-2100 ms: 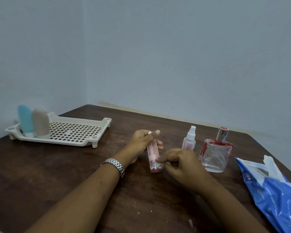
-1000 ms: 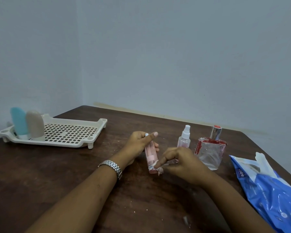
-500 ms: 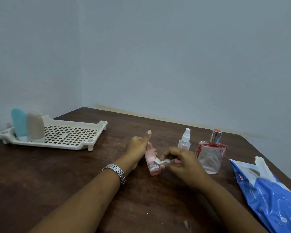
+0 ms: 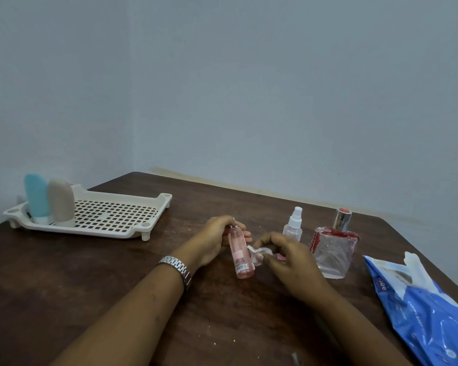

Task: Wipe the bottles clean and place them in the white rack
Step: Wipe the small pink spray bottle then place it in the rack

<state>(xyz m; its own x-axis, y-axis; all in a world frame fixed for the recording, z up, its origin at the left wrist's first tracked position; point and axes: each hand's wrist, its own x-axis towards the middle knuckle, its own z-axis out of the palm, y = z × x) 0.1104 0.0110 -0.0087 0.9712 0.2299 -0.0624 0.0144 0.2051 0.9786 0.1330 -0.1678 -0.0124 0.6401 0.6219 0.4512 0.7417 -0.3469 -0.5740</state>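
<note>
My left hand (image 4: 214, 240) grips the top of a slim pink bottle (image 4: 239, 256), which stands slightly tilted with its base on the table. My right hand (image 4: 286, 256) pinches a small crumpled white wipe (image 4: 259, 251) right beside the bottle's middle. A small clear spray bottle (image 4: 293, 228) and a square glass perfume bottle (image 4: 333, 250) with a silver cap stand just behind my right hand. At the far left, the white rack (image 4: 111, 215) holds a blue bottle (image 4: 36, 196) and a beige bottle (image 4: 61, 203), both upright.
A blue and white wipes packet (image 4: 423, 310) lies at the table's right edge, a wipe sticking out of it. The dark wooden table (image 4: 64, 281) is backed by walls at the rear and left. Small white crumbs dot the wood.
My left hand has curled its fingers over the bottle's top; the forefinger pointed up before. The right hand's wipe has shifted slightly beside the bottle.
</note>
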